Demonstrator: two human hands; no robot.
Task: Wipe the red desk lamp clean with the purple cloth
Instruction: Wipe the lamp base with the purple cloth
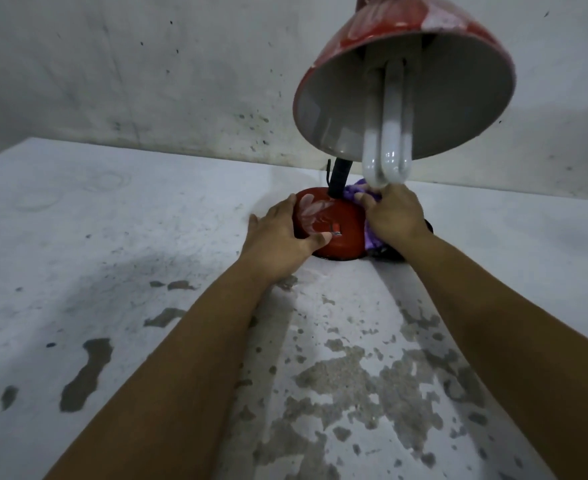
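The red desk lamp stands on a white surface near the wall, its round red base (pixel 334 233) low in the middle and its red shade (pixel 407 81) with a white tube bulb (pixel 388 140) hanging close to the camera. A black neck (pixel 339 178) rises from the base. My left hand (pixel 282 237) grips the left side of the base, thumb across its front. My right hand (pixel 394 214) holds the purple cloth (pixel 358 194) bunched against the right side of the base, beside the neck. Most of the cloth is hidden under that hand.
The white painted surface (pixel 112 237) is worn, with grey patches where paint has flaked near me. A stained white wall (pixel 181 81) rises right behind the lamp. A dark cord (pixel 328 171) runs up behind the neck.
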